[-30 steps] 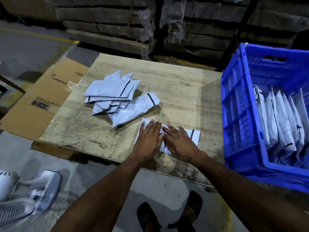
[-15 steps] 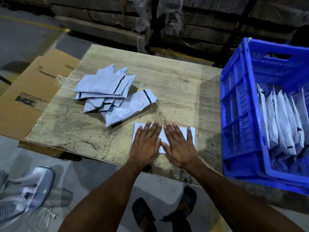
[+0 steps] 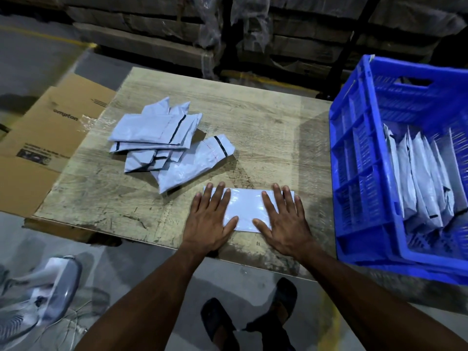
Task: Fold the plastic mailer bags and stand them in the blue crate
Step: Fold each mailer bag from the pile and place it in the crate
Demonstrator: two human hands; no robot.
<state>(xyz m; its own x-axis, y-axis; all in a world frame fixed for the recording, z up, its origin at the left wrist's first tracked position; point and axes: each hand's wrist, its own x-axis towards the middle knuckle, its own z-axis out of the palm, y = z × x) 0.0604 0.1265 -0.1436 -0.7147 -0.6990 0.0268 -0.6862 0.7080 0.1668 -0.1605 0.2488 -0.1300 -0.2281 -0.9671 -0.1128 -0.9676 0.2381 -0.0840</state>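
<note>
Both hands, left hand (image 3: 211,221) and right hand (image 3: 285,222), lie flat with fingers spread, pressing the mailer bag (image 3: 247,211); lifted unevenly, that slick plastic may spring open.

A warehouse: wrapped stacked pallets (image 3: 162,34), concrete floor (image 3: 30,54), flattened carton (image 3: 50,138).

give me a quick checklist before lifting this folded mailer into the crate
1. White folded plastic mailer bag lies flat on the worn wooden table: ok
2. Left hand presses its left end, fingers straight: ok
3. Right hand presses its right end: ok
4. Grip on the bag for lifting: not ok, neither hand holds it
5. Blue plastic crate beside the table, bags standing inside: ok
6. Free slot in the crate: cannot tell
</note>
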